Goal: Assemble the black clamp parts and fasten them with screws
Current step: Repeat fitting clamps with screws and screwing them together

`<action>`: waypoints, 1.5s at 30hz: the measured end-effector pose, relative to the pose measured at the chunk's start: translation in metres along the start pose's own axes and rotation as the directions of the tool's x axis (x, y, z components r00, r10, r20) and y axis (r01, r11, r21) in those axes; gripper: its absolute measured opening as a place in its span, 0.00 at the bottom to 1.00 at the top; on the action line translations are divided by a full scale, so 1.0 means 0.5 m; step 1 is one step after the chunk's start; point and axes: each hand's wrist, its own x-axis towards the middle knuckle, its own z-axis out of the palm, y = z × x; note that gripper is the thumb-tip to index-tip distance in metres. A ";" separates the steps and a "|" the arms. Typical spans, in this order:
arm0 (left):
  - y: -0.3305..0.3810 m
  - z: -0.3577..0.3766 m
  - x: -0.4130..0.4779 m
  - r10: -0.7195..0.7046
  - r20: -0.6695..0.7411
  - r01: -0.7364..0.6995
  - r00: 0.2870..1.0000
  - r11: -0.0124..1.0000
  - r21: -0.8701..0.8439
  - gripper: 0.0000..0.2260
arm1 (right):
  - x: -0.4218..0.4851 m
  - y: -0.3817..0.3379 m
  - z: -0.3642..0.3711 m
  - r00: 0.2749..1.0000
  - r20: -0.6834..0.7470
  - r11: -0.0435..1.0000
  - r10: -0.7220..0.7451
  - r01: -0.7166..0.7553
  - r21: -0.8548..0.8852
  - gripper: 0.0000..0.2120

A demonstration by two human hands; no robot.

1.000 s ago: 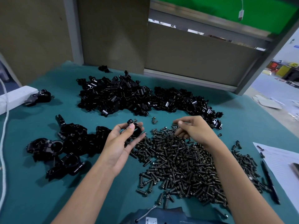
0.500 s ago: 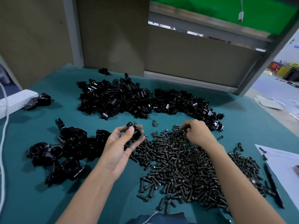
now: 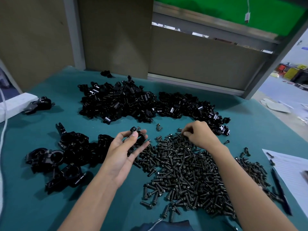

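your left hand [image 3: 123,153] grips a clamp [image 3: 137,139], one screw [image 3: 138,128] in; right hand [image 3: 200,136] curls into the screw pile [image 3: 191,172], catch unclear. few assembled clamps [image 3: 71,152] by the desk [image 3: 30,207] left edge; big parts heap [image 3: 126,104] to go.

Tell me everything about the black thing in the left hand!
The black clamp is a shiny, ring-shaped part, metal or hard plastic by its look. A small screw stands at its far end. The left hand holds it palm up, thumb across its near side, above the teal table, beside the screw pile.
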 end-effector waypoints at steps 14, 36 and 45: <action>0.001 -0.001 -0.001 -0.005 -0.005 0.005 1.000 1.000 0.006 0.11 | -0.035 -0.044 -0.021 0.987 0.121 0.461 0.105 -0.157 0.873 0.06; 0.005 0.020 -0.014 -0.070 0.038 0.071 0.997 0.997 -0.026 0.27 | -0.126 -0.187 0.008 0.854 -0.244 0.818 -0.459 0.513 0.258 0.13; 0.006 0.021 -0.016 -0.095 0.063 0.104 0.993 0.983 -0.151 0.24 | -0.261 -0.160 -0.059 0.894 0.162 0.908 -0.418 0.405 0.110 0.17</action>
